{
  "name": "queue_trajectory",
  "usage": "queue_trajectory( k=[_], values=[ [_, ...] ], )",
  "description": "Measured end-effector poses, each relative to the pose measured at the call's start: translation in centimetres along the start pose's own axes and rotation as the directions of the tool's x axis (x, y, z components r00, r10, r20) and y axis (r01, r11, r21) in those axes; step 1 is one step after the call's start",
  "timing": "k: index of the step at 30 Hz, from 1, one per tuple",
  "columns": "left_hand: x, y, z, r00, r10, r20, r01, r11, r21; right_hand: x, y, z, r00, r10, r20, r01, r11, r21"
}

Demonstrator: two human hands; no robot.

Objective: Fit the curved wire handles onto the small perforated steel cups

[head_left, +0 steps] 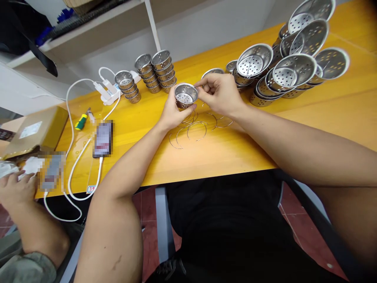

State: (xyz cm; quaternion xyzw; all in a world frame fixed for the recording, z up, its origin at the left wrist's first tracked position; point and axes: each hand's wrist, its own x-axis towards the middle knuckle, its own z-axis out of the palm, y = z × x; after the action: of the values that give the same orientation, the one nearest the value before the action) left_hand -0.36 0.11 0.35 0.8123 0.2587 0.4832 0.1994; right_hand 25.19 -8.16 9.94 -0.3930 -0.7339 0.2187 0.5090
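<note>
- In the head view, your left hand (pixel 172 112) curls around a perforated metal cup (pixel 186 96), thumb at its near side; the cup is raised above the table (pixel 244 153), in front of you, mouth up and tilted your way
- Your right hand (pixel 222 92) brings its thumb and fingertips together at the right of the cup's rim; you cannot tell from here whether they pinch the rim itself or something thin
- Thin open wire rings (pixel 196 122) lie scattered on the table beneath and in front of your hands, some overlapping; your wrists partly frame them
- Just beyond your right hand and forearm, nested cups (pixel 290 76) crowd together, some leaning outward; another cup (pixel 212 71) shows partly behind your right hand
- Beyond your left hand, to the left, stand upright stacks of cups (pixel 163 70); a shorter stack (pixel 128 88) stands beside a white power strip (pixel 110 94)
- A white cable (pixel 72 157) loops over the table left of your left arm; a phone (pixel 103 139) lies there, plugged in, and a green-and-yellow handle (pixel 81 122) lies near it
- Farther left, a cardboard box (pixel 35 131) sits on the table; a co-worker's hand (pixel 17 188) rests near a second phone (pixel 53 173)
</note>
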Motion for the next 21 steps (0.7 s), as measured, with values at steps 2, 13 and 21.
queue_trajectory(
  k=[2, 13, 21],
  values=[
    [0.0, 0.1, -0.2, 1.0, -0.014, -0.014, 0.015, 1.0, 0.02, 0.0, -0.1, -0.2, 1.0, 0.007, 0.001, -0.007, 1.0, -0.018],
    [0.1, 2.1, -1.2, 0.987, -0.102, -0.121, 0.113, 0.99, 0.087, -0.3, 0.0, 0.6, 0.999, 0.026, 0.043, -0.024, 0.998, -0.054],
    [0.1, 1.2, -0.6, 0.998, 0.025, -0.063, -0.021, 0.998, 0.057, 0.0, 0.5, 0.1, 1.0, 0.029, -0.007, -0.029, 0.998, -0.064]
  ],
)
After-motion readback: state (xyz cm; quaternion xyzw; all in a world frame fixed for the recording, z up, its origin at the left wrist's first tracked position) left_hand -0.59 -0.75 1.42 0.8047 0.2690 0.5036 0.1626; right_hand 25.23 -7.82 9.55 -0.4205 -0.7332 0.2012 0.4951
